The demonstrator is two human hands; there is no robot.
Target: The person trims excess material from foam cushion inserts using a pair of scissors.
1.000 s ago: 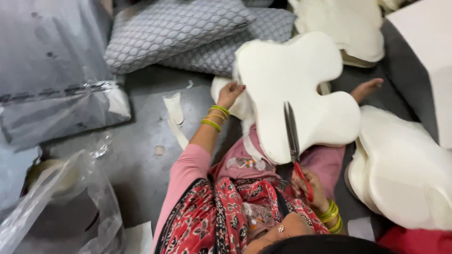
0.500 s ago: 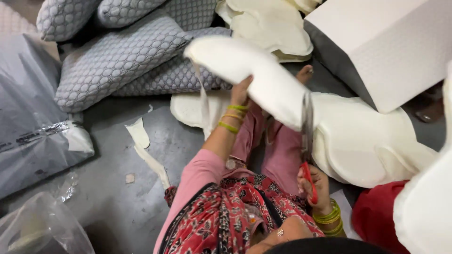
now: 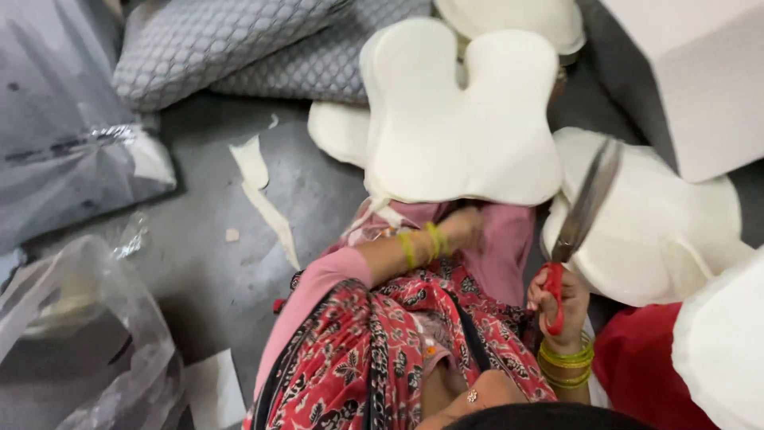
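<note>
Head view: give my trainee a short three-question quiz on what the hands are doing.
1. True or false: the right hand holds red-handled scissors.
2. Which hand is at the lower edge of the white foam piece? A left, B right.
3. What lies on the grey floor left of the foam piece?

Key: 1 true. 2 A, the left hand. 3 Thin white offcut strips.

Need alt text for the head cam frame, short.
Seen from above, a seated person's left hand holds the lower edge of a white contoured foam piece on their lap, while the right hand grips red-handled scissors beside it, blades up. More white foam shapes, grey quilted cushions and foam offcuts lie on the grey floor.
</note>
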